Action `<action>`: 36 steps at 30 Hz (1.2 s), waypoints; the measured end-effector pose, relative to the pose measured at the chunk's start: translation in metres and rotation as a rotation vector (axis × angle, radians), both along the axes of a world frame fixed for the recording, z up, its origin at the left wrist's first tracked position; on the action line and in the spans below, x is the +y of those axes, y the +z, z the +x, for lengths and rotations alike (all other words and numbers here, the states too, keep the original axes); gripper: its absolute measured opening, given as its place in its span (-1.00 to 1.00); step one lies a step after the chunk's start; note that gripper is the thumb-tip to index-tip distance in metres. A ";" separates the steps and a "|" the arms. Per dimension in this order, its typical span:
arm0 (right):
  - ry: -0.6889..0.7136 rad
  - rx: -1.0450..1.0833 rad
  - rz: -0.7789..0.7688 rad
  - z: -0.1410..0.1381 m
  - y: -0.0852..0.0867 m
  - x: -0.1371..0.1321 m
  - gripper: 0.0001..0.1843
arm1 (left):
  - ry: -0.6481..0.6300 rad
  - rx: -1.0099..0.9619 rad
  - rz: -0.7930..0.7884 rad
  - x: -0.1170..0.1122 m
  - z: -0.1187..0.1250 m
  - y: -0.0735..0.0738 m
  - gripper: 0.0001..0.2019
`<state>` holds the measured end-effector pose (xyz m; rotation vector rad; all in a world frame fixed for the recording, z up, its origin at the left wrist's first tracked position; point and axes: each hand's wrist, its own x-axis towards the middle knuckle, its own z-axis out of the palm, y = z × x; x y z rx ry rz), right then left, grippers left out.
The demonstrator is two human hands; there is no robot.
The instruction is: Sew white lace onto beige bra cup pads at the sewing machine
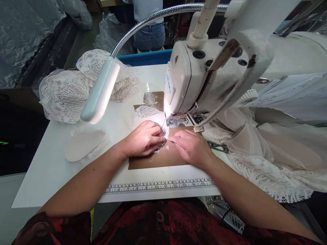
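A white lace piece (166, 130) lies under the needle area of the sewing machine (182, 80), brightly lit. My left hand (145, 139) is closed on it, thumb and fingers pressed together at its left side. From the right, my right hand (191, 146) pinches the edge of the same lace, its fingertips nearly meeting my left thumb. Part of the lace is hidden beneath my left fingers. Both hands rest over a brown sheet (155, 162) on the white table (63, 173). Beside my right hand lie dark thread snips (217, 146), partly covered.
Lace pieces (66, 92) are heaped at the left, near a beige cup pad (84, 145). More lace cups (273, 153) crowd the right side. A lamp (100, 90) on a bent neck hangs over the table. A ruler strip (158, 187) runs along the front. Another person (149, 30) sits behind.
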<state>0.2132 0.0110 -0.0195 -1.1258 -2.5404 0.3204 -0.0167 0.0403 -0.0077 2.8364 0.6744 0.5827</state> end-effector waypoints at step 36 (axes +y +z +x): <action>-0.280 -0.188 0.113 -0.013 0.001 0.007 -0.60 | 0.213 0.095 0.041 0.004 0.005 -0.005 -0.69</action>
